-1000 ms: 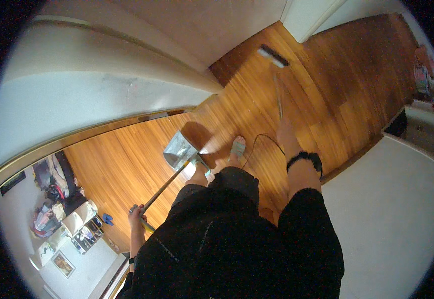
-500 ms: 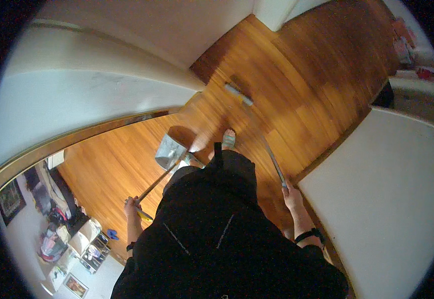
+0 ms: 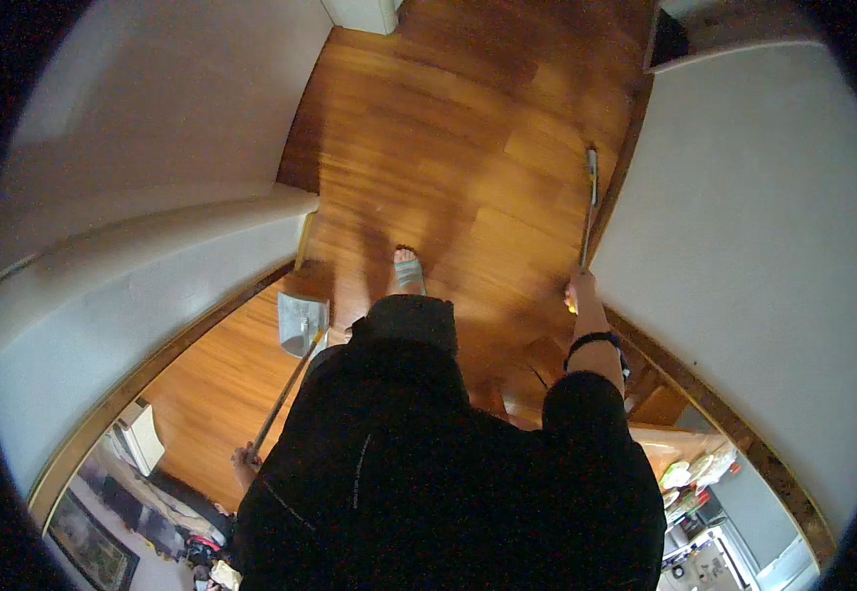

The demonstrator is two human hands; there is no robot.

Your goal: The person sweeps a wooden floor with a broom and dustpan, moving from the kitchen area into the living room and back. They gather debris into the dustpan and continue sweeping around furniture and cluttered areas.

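Observation:
My right hand (image 3: 582,288) is closed round the handle of a broom (image 3: 593,179). Its narrow pale head lies lengthwise on the wooden floor, close along the foot of the right wall. Lower left, my left hand (image 3: 245,457) grips the long handle of a grey dustpan (image 3: 296,323). The pan is at floor level by the left doorway, its inside too dim to show any contents. A sandalled foot (image 3: 407,269) is ahead of my body, between the two tools.
A white wall (image 3: 743,217) with a dark baseboard runs along the right. To the left, a wall corner (image 3: 308,202) juts out beside the doorway. A white post (image 3: 364,14) stands farther ahead. Behind me on the left are a framed picture (image 3: 94,547) and household clutter.
The broom has swung right, from the middle of the floor to the right wall, with my right hand reaching farther forward. My body and view have turned; the dustpan stays in my left hand.

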